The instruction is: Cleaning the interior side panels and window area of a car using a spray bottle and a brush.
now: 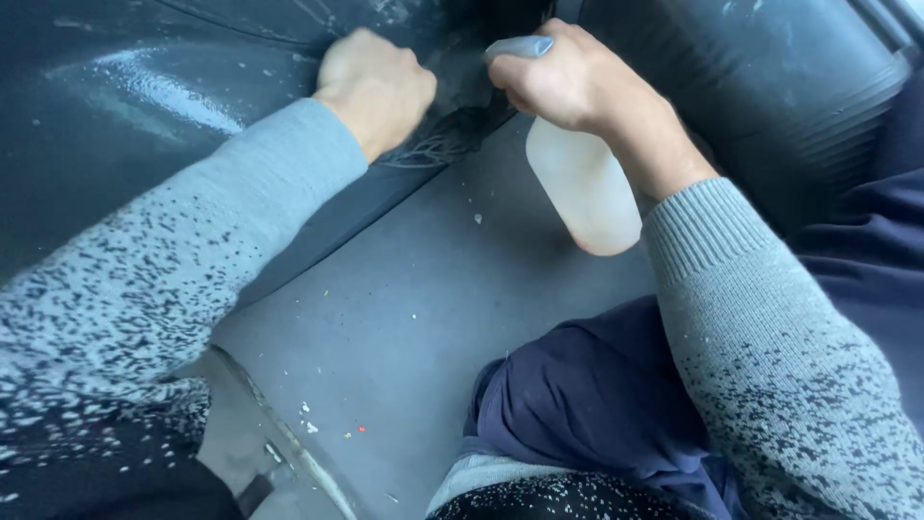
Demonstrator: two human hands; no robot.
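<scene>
My right hand (568,77) grips a white translucent spray bottle (582,188) by its grey trigger head, with the bottle body hanging down toward me and the nozzle aimed at a dark, wet surface (144,106). My left hand (375,87) is closed into a fist and pressed against that dark surface, right beside the nozzle. Whether it holds a cloth is hidden. Both arms wear grey speckled knit sleeves.
A grey floor (404,308) with small bits of debris lies below. A dark ribbed part (770,87) stands at the upper right. My knee in dark blue trousers (587,404) is at the bottom centre. A metal edge (279,443) shows at the lower left.
</scene>
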